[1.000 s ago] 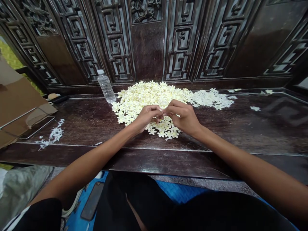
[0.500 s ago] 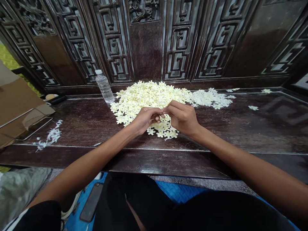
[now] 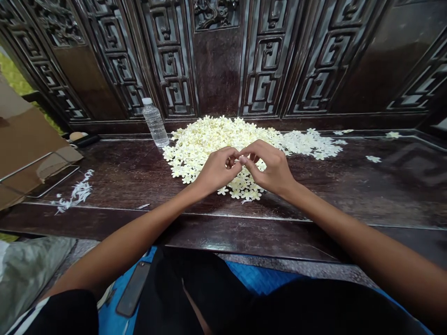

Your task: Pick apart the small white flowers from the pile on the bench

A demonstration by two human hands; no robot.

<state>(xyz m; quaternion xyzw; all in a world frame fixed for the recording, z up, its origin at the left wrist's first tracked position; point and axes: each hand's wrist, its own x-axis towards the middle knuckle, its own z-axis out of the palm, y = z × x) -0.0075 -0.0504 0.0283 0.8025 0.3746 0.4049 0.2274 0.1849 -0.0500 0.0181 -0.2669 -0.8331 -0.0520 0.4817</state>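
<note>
My left hand and my right hand meet fingertip to fingertip over the front of a heap of pale yellow-white five-petalled flowers. Both are closed in a pinch, thumbs against fingers. Whatever lies between the fingertips is too small and too covered to make out. Several flowers of the heap show just below the hands, near the front of the dark wooden bench. To the right the heap thins into a flat spread of whiter flowers.
Left of the heap stands a clear plastic bottle with a white cap. Thin white strips lie farther left, beside a cardboard box and a wire frame. A phone rests on the blue seat. Carved wooden panels rise behind.
My right thumb has come into sight against the fingertips, and my left hand has turned so its back shows more. The whole view has shifted slightly.
</note>
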